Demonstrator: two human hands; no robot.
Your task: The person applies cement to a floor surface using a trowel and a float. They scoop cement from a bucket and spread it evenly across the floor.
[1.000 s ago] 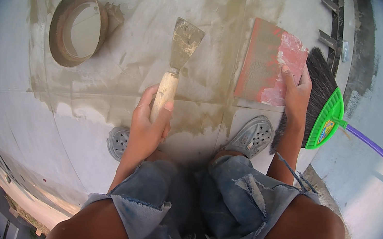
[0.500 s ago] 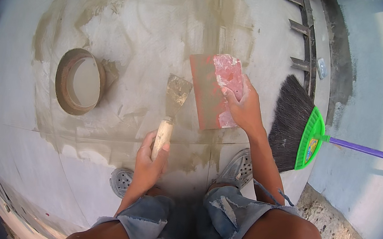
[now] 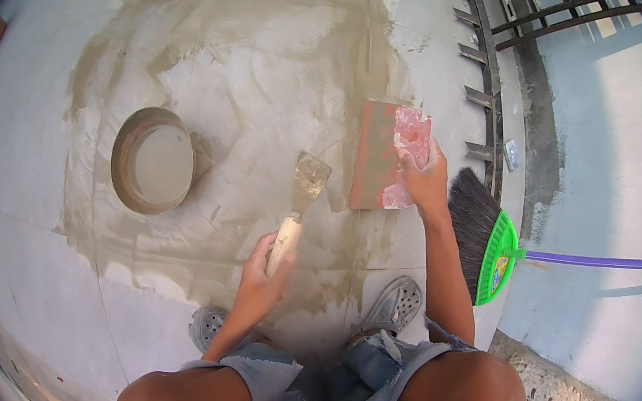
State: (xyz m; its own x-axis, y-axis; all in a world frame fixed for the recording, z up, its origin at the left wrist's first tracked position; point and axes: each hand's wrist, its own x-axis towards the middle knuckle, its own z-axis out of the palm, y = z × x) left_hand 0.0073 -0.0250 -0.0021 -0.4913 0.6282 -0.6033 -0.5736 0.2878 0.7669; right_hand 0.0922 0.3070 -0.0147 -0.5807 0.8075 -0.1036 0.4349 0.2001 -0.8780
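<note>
In my left hand (image 3: 261, 286) is a putty knife (image 3: 293, 225), its pale wooden handle wrapped by my fingers and its smeared metal blade pointing away from me. My right hand (image 3: 424, 178) grips a flat red rectangular spreader (image 3: 374, 159) by its right side, thumb on top. Grey-brown paste coats the left part of that spreader, and whitish residue marks the rest. The two tools are apart. To the left on the tiled floor (image 3: 254, 93) stands a round brown tub (image 3: 119, 164) with pale grey material inside. Wet grey-brown paste is smeared over the floor tiles and along their joints.
A black-bristled broom (image 3: 472, 222) with a green head and purple handle lies at the right. Beyond it runs a dark metal rail with short prongs (image 3: 479, 98), beside a pale blue wall (image 3: 608, 200). My grey clogs (image 3: 396, 305) rest on the floor near the smears.
The red spreader has turned more upright and moved right, away from the putty knife. The view has shifted, with the tub and putty knife appearing lower and farther right. Both grips hold.
</note>
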